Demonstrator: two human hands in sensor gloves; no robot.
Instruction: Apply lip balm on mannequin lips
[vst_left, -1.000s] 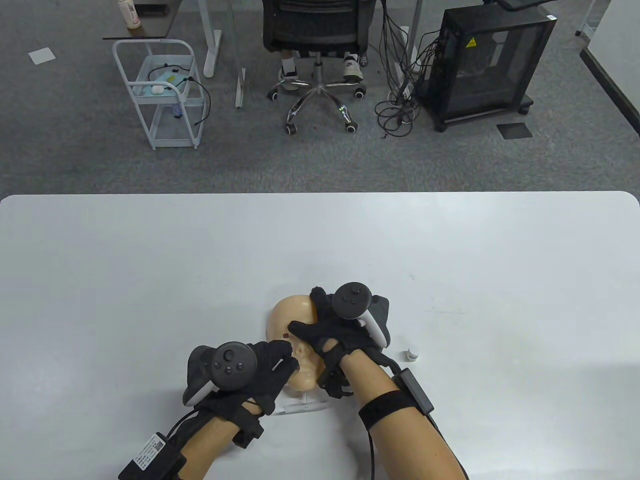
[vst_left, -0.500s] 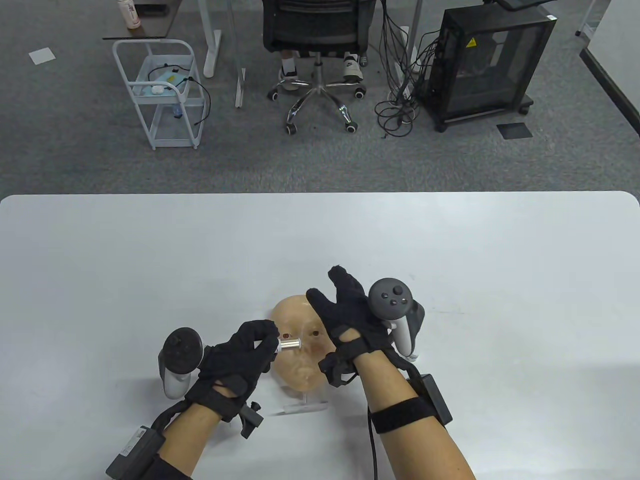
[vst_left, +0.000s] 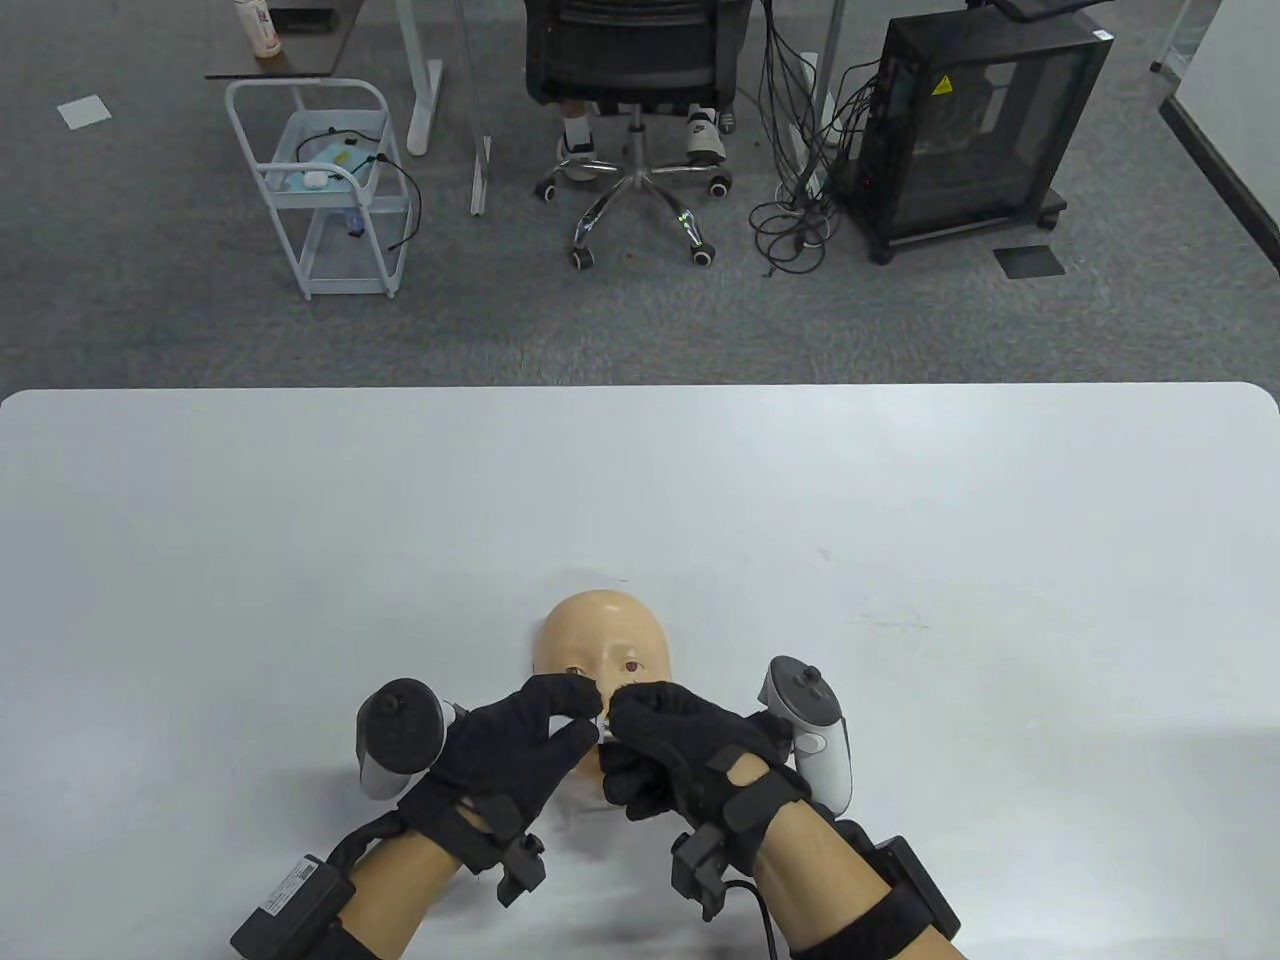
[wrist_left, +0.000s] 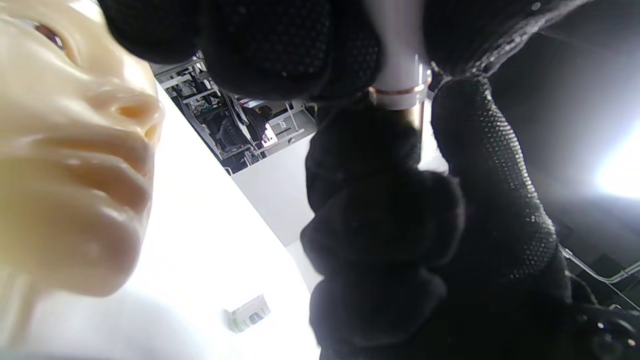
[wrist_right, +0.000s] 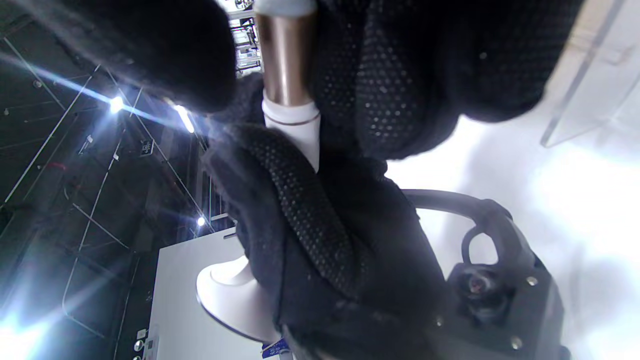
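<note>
The mannequin face (vst_left: 603, 635) lies face up near the table's front edge, and its lips (wrist_left: 100, 167) show in the left wrist view. The lip balm tube (vst_left: 600, 726), white with a metal sleeve, is held level over the lower face. My left hand (vst_left: 582, 716) pinches its white end (wrist_left: 400, 60). My right hand (vst_left: 622, 712) grips the metal end (wrist_right: 284, 60). The two hands meet at the tube and hide the mannequin's mouth in the table view.
A small white cap (wrist_left: 247, 312) lies on the white table (vst_left: 900, 520) to the right of the face. A clear acrylic stand (wrist_right: 575, 70) sits under the mannequin's chin end. An office chair (vst_left: 635, 60) and a white cart (vst_left: 320, 180) stand on the floor beyond.
My right hand left the mannequin's forehead and came down to the tube. My left hand, which held the tube alone over the eyes, moved it down over the lower face.
</note>
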